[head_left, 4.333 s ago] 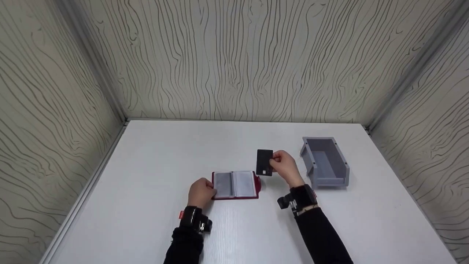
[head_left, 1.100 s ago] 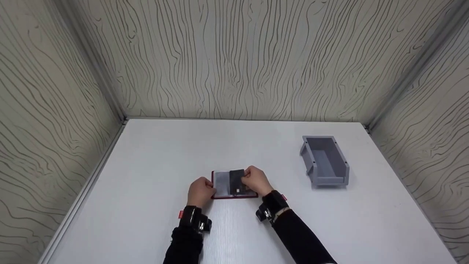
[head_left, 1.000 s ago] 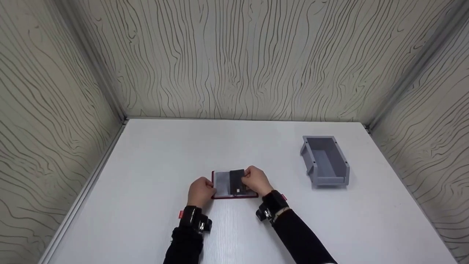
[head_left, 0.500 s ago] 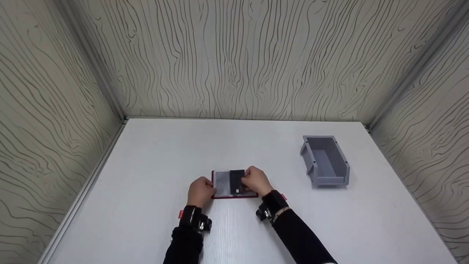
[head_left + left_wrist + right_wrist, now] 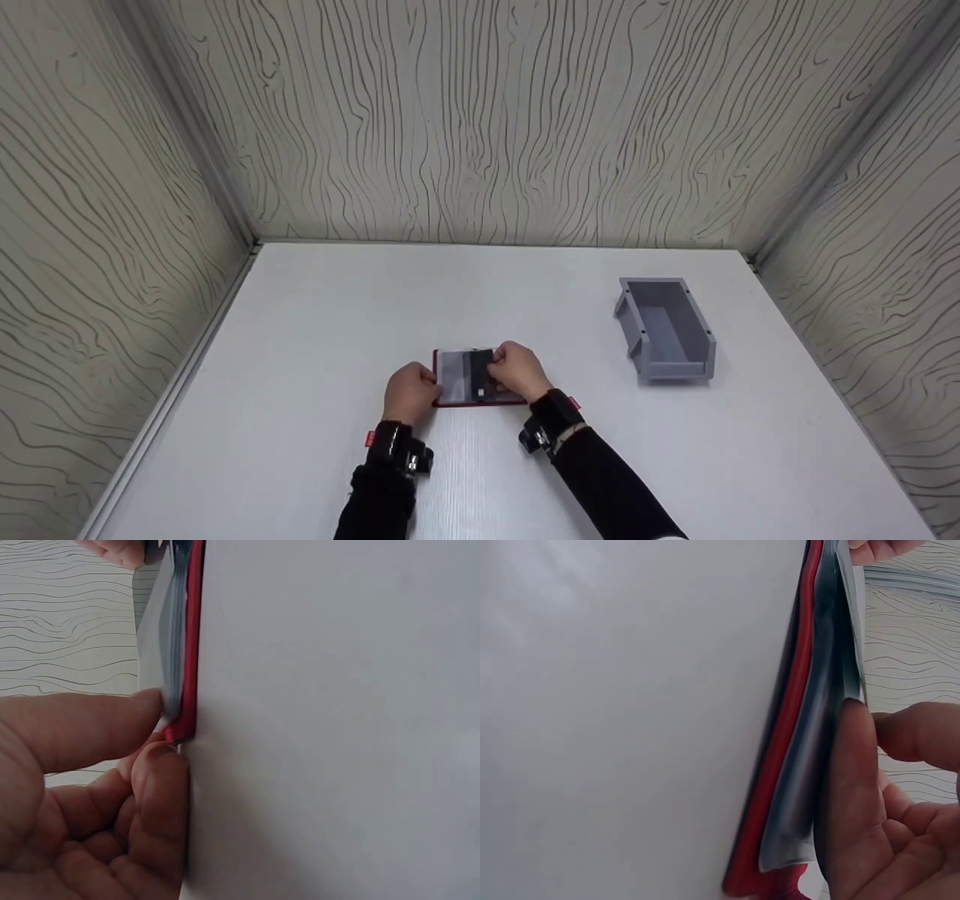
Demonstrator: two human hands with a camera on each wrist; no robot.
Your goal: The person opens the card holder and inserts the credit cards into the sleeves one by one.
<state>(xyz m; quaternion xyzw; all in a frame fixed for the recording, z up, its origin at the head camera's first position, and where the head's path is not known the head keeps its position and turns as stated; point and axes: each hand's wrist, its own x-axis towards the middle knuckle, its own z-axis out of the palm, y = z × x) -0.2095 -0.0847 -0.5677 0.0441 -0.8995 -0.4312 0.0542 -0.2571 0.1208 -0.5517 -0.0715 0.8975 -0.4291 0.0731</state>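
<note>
A red card holder [image 5: 480, 405] lies open on the white table, with clear plastic sleeves [image 5: 452, 375] inside. My left hand [image 5: 409, 394] pinches its left edge; in the left wrist view, the thumb [image 5: 97, 727] presses on the sleeves and curled fingers meet the red cover [image 5: 192, 637]. My right hand [image 5: 519, 371] pinches a black bank card [image 5: 481, 367] with a small chip over the holder's middle. A greyish strip along the card's left side looks covered by a clear sleeve. In the right wrist view, sleeves stand bowed above the red cover [image 5: 776, 765].
A grey plastic bin [image 5: 666, 330] stands on the table [image 5: 375, 300] to the right, beyond my right hand. Wood-patterned panels [image 5: 472, 120] enclose the table at the back and both sides.
My right hand brought the card from the holder's right onto its middle. In the last half second, hand and card shifted slightly left. The left hand stayed at the holder's left edge.
</note>
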